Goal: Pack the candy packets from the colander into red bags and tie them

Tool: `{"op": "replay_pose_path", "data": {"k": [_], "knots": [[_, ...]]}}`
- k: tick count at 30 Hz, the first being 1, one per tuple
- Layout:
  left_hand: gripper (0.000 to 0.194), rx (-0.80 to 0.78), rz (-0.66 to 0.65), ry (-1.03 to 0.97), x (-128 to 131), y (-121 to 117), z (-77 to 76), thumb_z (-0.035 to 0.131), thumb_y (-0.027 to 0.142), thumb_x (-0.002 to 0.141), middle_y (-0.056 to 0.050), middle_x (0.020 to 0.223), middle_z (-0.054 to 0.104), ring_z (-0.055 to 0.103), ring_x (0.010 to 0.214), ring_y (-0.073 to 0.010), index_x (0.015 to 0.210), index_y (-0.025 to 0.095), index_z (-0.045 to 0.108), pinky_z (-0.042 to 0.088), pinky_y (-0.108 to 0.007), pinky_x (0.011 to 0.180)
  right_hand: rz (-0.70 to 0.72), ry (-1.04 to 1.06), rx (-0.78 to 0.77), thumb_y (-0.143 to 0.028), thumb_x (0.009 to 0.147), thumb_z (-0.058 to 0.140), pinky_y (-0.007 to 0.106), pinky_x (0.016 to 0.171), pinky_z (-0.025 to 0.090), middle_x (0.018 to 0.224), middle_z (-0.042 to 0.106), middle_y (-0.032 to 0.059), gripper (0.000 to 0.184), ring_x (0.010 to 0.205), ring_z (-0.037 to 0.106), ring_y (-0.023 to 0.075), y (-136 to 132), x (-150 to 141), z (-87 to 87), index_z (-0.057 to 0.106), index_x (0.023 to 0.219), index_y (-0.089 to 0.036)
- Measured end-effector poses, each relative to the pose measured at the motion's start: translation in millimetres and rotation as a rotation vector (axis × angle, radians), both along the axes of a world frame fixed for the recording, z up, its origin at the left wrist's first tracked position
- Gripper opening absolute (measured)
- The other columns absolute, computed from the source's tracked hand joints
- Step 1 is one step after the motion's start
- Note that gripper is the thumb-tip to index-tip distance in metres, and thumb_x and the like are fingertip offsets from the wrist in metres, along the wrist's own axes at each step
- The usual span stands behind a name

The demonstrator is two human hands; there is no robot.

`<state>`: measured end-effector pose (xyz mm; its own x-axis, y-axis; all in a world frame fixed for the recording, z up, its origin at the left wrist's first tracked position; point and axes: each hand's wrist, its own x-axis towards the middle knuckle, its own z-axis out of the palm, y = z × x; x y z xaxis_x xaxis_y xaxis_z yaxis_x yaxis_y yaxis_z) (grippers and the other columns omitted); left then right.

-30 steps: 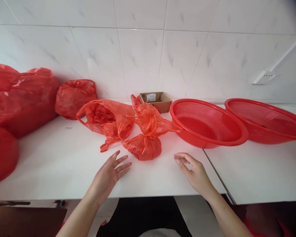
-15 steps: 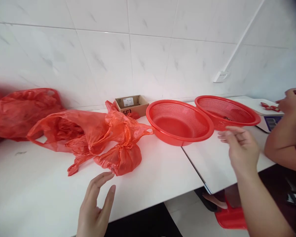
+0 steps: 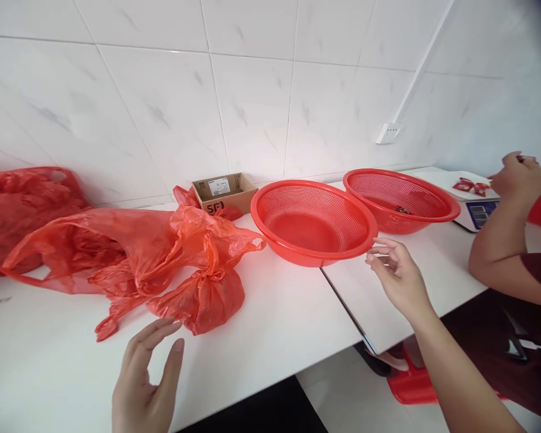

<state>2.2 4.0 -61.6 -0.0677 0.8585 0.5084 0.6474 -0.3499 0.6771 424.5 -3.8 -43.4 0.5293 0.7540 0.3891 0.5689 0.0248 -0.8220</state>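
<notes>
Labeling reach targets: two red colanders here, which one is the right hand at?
The nearer red colander, beside the red bags. The right hand has its fingertips at that rim; the far colander by the scale sits apart from it.

Two red colander baskets, centre (image 3: 314,221) and right (image 3: 401,199); one cardboard box (image 3: 224,192); one scale (image 3: 475,209) far right; several red bags (image 3: 130,252) left

Both forearms are bare, the left hand (image 3: 144,385) and right hand (image 3: 399,278) ungloved, without rings
</notes>
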Motion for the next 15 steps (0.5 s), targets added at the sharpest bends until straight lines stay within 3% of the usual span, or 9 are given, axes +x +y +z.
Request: {"op": "replay_pose_path", "data": {"k": [2,5,9,13,15], "knots": [[0.027,-0.024,0.026,0.058,1,1,0.4,0.053,0.042,0.088,-0.006,0.117,0.058,0.054,0.116,-0.0278,0.109,0.028,0.060,0.054,-0.030,0.063,0.008,-0.058,0.009,-0.043,0.086,0.060,0.036,0.079,0.051,0.101,0.065,0.0051,0.040,0.088,0.063,0.0192,0,-13,7.2,0.054,0.121,-0.026],[0.031,-0.075,0.057,0.120,-1,3,-1.5,0.053,0.044,0.088,-0.007,0.125,0.055,0.051,0.119,-0.0285,0.114,0.029,0.061,0.044,-0.019,0.039,0.115,-0.106,-0.035,-0.042,0.088,0.058,0.034,0.082,0.051,0.102,0.065,0.0048,0.033,0.091,0.063,0.0182,-4,-31,13.4,0.060,0.117,-0.026],[0.032,-0.040,0.051,0.134,-8,4,-4.3,0.053,0.043,0.088,-0.008,0.127,0.054,0.051,0.119,-0.0284,0.115,0.028,0.061,0.043,-0.016,0.035,0.324,-0.087,-0.114,-0.041,0.090,0.057,0.035,0.090,0.050,0.109,0.066,0.0044,0.036,0.098,0.062,0.0181,-10,-44,19.6,0.058,0.124,-0.028],[0.029,-0.021,0.080,0.162,-11,5,0.4,0.052,0.040,0.090,-0.008,0.130,0.053,0.049,0.121,-0.0299,0.114,0.027,0.062,0.040,-0.015,0.033,0.275,-0.033,-0.052,-0.040,0.090,0.058,0.034,0.089,0.049,0.101,0.068,0.0028,0.027,0.096,0.063,0.0178,-15,-51,32.6,0.061,0.114,-0.028],[0.031,0.010,0.073,0.181,-11,11,4.4,0.052,0.038,0.090,-0.008,0.135,0.051,0.048,0.124,-0.0305,0.118,0.028,0.060,0.038,-0.015,0.033,0.335,-0.013,-0.047,-0.037,0.091,0.058,0.032,0.087,0.050,0.098,0.068,0.0017,0.021,0.094,0.063,0.0168,-18,-66,37.8,0.063,0.109,-0.028]]}}
